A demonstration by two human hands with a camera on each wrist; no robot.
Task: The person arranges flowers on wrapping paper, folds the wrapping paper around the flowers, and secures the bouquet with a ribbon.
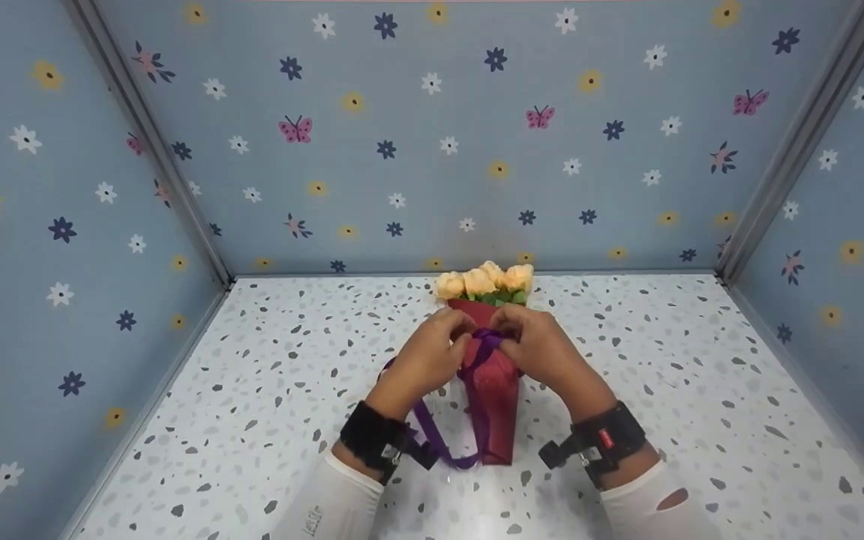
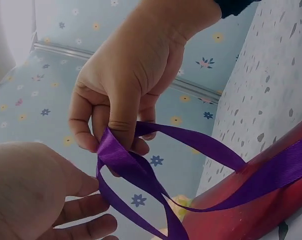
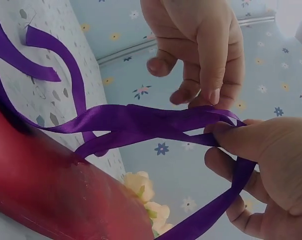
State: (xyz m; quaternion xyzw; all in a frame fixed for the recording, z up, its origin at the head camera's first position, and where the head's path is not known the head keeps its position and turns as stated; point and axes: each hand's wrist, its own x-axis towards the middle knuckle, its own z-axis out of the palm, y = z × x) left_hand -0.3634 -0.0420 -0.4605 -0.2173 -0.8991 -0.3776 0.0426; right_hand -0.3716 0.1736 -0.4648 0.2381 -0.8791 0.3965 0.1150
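Observation:
A bouquet of peach-coloured roses (image 1: 481, 281), wrapped in red paper (image 1: 496, 405), lies on the speckled tabletop. A purple ribbon (image 1: 488, 341) goes round its middle. Above the wrap my right hand (image 1: 541, 341) pinches a loop of ribbon between thumb and fingers, seen closely in the right wrist view, where this hand (image 3: 270, 170) is at the lower right. My left hand (image 1: 432, 352) faces it, thumb and fingertips at the ribbon's edge. In the left wrist view this left hand (image 2: 41, 190) is nearest the camera, its lower fingers loosely extended.
A loose ribbon tail (image 1: 436, 442) trails along the tabletop (image 1: 289, 375) left of the wrap. Blue flower-patterned panels (image 1: 462, 150) stand behind and on both sides. Black wrist straps with cameras (image 1: 601, 442) sit on both forearms.

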